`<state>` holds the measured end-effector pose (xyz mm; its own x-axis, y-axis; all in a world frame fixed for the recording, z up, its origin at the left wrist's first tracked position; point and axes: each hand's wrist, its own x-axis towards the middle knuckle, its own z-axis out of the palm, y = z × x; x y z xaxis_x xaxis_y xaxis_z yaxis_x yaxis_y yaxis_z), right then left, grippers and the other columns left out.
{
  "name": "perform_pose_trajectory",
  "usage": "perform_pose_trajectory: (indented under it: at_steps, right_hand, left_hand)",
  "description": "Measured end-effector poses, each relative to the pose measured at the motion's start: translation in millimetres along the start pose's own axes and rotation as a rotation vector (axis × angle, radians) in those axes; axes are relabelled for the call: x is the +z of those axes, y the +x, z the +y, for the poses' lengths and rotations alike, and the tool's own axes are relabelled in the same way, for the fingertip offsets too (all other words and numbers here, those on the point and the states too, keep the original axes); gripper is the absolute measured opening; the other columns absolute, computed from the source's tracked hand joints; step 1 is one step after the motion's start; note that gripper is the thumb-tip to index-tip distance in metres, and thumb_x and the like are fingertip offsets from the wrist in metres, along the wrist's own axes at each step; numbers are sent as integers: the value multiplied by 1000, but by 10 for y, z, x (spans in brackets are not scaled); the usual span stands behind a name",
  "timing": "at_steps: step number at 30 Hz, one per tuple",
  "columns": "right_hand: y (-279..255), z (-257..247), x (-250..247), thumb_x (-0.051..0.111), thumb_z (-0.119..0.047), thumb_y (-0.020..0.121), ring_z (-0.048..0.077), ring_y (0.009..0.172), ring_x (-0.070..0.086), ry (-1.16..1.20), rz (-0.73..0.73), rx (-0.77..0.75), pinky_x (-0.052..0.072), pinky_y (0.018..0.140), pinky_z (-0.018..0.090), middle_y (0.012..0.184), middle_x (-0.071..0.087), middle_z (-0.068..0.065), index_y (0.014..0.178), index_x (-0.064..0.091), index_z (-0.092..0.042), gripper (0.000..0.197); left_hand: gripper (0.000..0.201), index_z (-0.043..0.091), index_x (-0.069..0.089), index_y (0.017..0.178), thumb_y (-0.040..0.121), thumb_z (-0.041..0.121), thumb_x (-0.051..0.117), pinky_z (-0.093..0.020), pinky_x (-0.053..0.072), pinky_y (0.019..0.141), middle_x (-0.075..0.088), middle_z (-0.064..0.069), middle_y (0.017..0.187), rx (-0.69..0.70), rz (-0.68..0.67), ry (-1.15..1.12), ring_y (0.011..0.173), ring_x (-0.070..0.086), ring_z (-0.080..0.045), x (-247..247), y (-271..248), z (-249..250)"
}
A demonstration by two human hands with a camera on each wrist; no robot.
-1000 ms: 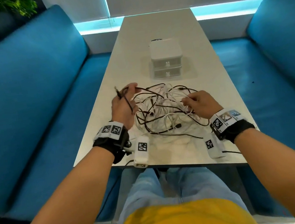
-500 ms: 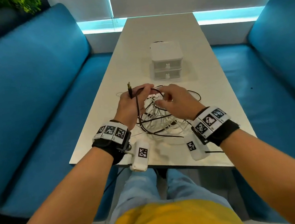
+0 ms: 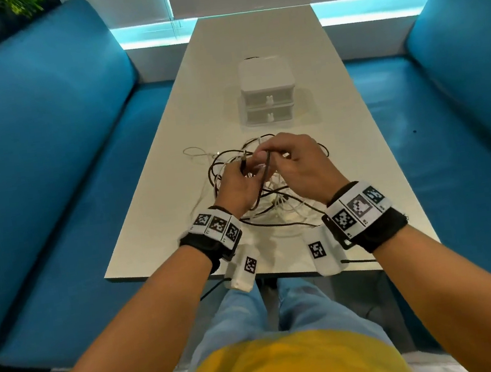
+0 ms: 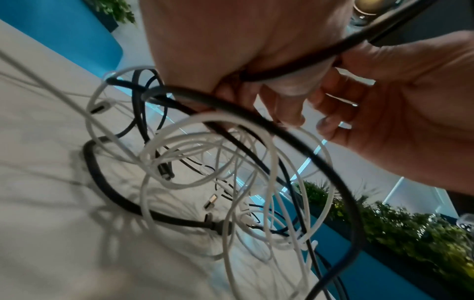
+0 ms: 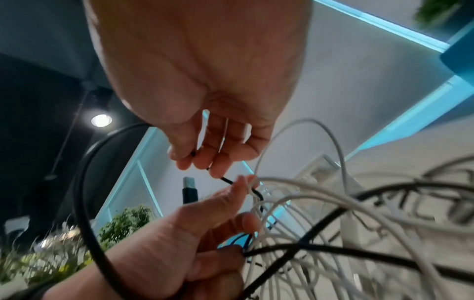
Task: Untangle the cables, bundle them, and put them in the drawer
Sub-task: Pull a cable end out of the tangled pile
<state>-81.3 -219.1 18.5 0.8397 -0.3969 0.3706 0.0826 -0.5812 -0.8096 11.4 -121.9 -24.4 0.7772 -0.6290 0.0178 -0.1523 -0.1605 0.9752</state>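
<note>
Your left hand (image 3: 237, 183) grips the black cable (image 5: 84, 199) just below its USB plug (image 5: 189, 190), and your right hand (image 3: 294, 164) pinches the same cable beside it, above the tangle (image 3: 273, 194) at the centre of the frame. Feed the plug end back through one loop at a time and keep the white cables (image 4: 205, 162) slack, since tugging will likely tighten knots. The drawer unit (image 3: 267, 90), both drawers closed, waits higher in the frame.
</note>
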Motion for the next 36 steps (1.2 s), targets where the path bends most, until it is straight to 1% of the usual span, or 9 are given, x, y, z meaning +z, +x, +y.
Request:
perform_pose_trajectory:
  at_steps: [6, 11, 18, 23, 27, 31, 34, 35, 36]
  right_hand:
    - [-44, 414, -15, 64, -36, 89, 5, 85, 51, -196, -152, 187, 44, 82, 20, 101, 56, -1, 129, 52, -29, 43]
    - [-99, 657, -127, 58, -24, 94, 11, 65, 56, -307, -218, 281, 41, 67, 28, 67, 61, -4, 83, 66, -15, 16]
    - [-117, 921, -360, 62, -21, 91, 12, 66, 63, -204, -71, 461, 50, 71, 27, 68, 71, 0, 81, 74, -15, 17]
    - [-77, 1014, -494, 63, -24, 89, 21, 76, 70, -192, 13, 547, 55, 85, 46, 66, 71, 0, 69, 69, -24, 21]
    - [-64, 793, -448, 60, -25, 89, 19, 80, 65, -297, 151, 441, 51, 86, 34, 76, 69, -1, 98, 72, -19, 16]
    - [-22, 338, -165, 67, -24, 86, 7, 63, 53, -136, 58, 218, 45, 65, 18, 79, 60, -8, 116, 65, -29, 30]
    - [41, 185, 45, 67, -28, 86, 3, 69, 60, -136, -146, 122, 47, 69, 21, 83, 68, -9, 110, 70, -26, 25]
    - [62, 174, 80, 65, -26, 86, 1, 72, 62, -139, -162, 111, 47, 70, 21, 81, 70, -11, 106, 72, -25, 21]
    - [79, 170, 94, 64, -24, 87, -1, 71, 61, -145, -162, 109, 45, 69, 19, 79, 70, -13, 102, 74, -24, 18]
  left_hand:
    - [18, 15, 70, 88, 95, 24, 57, -14, 37, 45, 64, -1, 73, -33, 95, -256, 42, 47, 2, -56, -22, -33]
    - [24, 17, 65, 88, 100, 25, 47, -16, 21, 38, 67, 2, 75, -228, 16, -552, 36, 26, -2, -275, -60, -110]
    - [22, 19, 62, 89, 101, 28, 45, -15, 20, 36, 66, 2, 78, -287, 83, -693, 37, 24, -4, -422, -114, -193]
    - [21, 21, 67, 89, 99, 29, 50, -15, 22, 34, 69, 0, 85, -269, 242, -576, 35, 24, -3, -475, -138, -187]
    - [19, 19, 68, 89, 97, 27, 54, -11, 24, 36, 71, -13, 100, -178, 255, -373, 33, 31, -1, -433, -175, -51]
    - [19, 3, 68, 98, 96, 18, 56, -21, 42, 42, 69, -23, 103, -82, 143, -305, 35, 46, -6, -306, -211, 185]
    - [24, -7, 66, 106, 96, 11, 53, -49, 46, 74, 71, -5, 72, 11, 79, -303, 62, 47, -34, -221, -262, 287]
    - [23, -8, 64, 109, 96, 8, 53, -44, 49, 78, 66, 7, 59, 33, 64, -310, 52, 46, -31, -215, -260, 273]
    - [23, -8, 63, 111, 94, 5, 56, -25, 56, 61, 63, 13, 54, 54, 58, -296, 42, 50, -19, -225, -250, 242]
